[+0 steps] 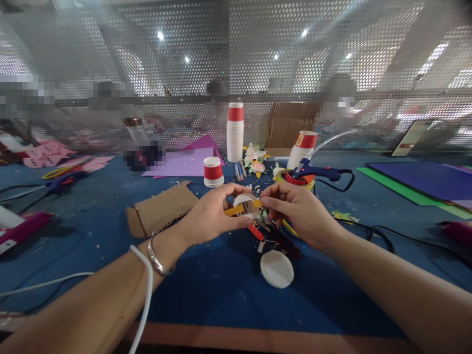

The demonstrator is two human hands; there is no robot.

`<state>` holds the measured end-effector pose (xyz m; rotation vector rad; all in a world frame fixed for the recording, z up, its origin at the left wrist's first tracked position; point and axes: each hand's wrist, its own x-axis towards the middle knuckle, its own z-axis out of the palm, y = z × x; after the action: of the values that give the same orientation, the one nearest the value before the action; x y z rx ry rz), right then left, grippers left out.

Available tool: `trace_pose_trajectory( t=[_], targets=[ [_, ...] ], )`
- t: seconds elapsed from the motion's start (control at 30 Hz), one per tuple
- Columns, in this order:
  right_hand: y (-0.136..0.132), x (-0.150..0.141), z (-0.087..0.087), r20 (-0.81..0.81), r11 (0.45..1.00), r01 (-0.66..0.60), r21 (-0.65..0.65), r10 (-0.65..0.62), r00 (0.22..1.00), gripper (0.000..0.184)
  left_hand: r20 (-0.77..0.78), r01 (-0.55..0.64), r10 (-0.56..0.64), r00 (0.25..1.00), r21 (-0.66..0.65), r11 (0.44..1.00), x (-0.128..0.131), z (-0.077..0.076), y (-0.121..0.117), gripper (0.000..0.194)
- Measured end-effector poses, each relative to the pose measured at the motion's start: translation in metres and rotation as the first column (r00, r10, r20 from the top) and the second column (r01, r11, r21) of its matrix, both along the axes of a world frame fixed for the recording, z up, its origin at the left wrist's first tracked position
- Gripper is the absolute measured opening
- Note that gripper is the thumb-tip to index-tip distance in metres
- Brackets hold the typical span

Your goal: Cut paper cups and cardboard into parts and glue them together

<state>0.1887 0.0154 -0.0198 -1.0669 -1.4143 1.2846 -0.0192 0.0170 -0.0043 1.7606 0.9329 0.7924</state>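
My left hand [208, 211], a bracelet at its wrist, is closed around a small round white paper piece [242, 198] that looks like a cup base. A yellow paper strip [234, 211] lies across this piece, with a brownish patch in its middle. The strip's right end is pinched between the thumb and fingers of my right hand [297, 211]. Under the hands are an orange-red stick-like tool [255, 232], partly hidden, and paper scraps. Nearer to me a white paper disc [277, 269] rests on the blue table.
A blue glue gun [319, 172] lies on tape rolls [288, 177] at right. Red-and-white paper cups [213, 172] stand behind, including a tall stack [235, 137]. Cardboard [164, 209] lies left, coloured sheets [424, 183] right. A white cable [146, 290] crosses my left forearm.
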Motion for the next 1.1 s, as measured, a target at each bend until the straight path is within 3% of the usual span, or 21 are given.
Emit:
trace_pose_trajectory(
  t=[0.1,0.3,0.5,0.6,0.9,1.1],
  targets=[
    [0.000,0.000,0.000,0.003,1.000,-0.019,-0.005,0.019,1.000,0.023,0.065,0.025,-0.018,0.998,-0.105,0.994,-0.001,-0.001,0.003,0.059],
    [0.000,0.000,0.000,0.011,1.000,-0.028,0.010,0.028,1.000,0.021,0.167,0.055,-0.023,0.986,-0.193,0.980,-0.002,0.006,0.004,0.053],
    [-0.001,0.002,0.001,0.047,0.999,-0.032,0.034,0.030,0.998,0.019,0.224,0.088,-0.001,0.975,-0.379,0.921,-0.003,0.013,0.000,0.040],
    [-0.002,0.003,0.001,0.054,0.998,-0.048,0.029,0.046,0.997,0.021,0.228,0.074,0.020,0.973,-0.399,0.914,-0.004,0.012,0.002,0.031],
    [-0.004,-0.001,0.001,0.111,0.997,-0.074,0.017,0.071,0.991,0.030,0.223,0.072,0.037,0.974,-0.461,0.885,-0.003,0.008,0.005,0.033],
    [0.001,0.006,0.002,0.241,0.985,0.001,0.170,-0.043,0.969,0.021,0.277,0.031,0.104,0.955,-0.443,0.896,-0.003,0.009,0.009,0.023]
  ],
)
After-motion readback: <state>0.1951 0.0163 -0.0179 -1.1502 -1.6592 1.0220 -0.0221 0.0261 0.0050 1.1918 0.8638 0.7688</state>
